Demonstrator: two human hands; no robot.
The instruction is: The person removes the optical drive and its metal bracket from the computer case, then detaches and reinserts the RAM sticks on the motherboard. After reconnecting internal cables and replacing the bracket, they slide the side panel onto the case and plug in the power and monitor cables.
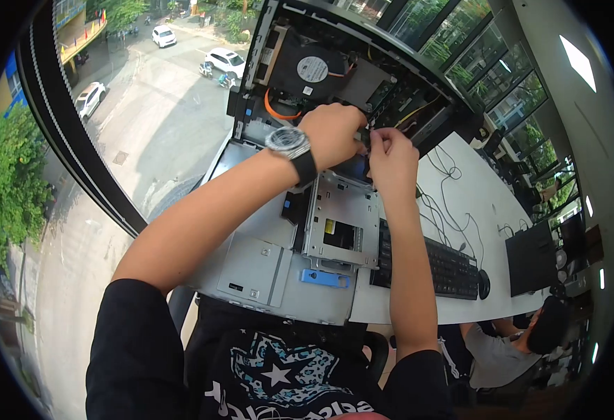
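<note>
The left hand (331, 133), wearing a wristwatch (289, 142), is curling closed over the inside of the open computer case (251, 269), a little above the centre of the frame. The right hand (391, 157) is pinching its fingertips together just beside it, almost touching it. Both hands are closed on something small. The fingers are covering it, so I cannot tell what it is.

The case is lying flat and is filling the middle of the frame, from the black fan (312, 68) at the top to the blue latch (324, 278) near the bottom. It is looking like bare grey sheet steel, so it is probably heavy and stiff, with thin edges that may be cutting a finger. The perforated drive cage (342, 224) is looking like the same metal. It is better to hold such a case by its outer walls.

The orange cable (279, 112) is bending softly. Such wires are light but fragile at the ends, so holding them by the plug body seems safer than holding the wire.

A black keyboard (429, 262) and a mouse (484, 283) are lying on the white table (475, 182) at the right. Another person (510, 339) is sitting at the lower right.
</note>
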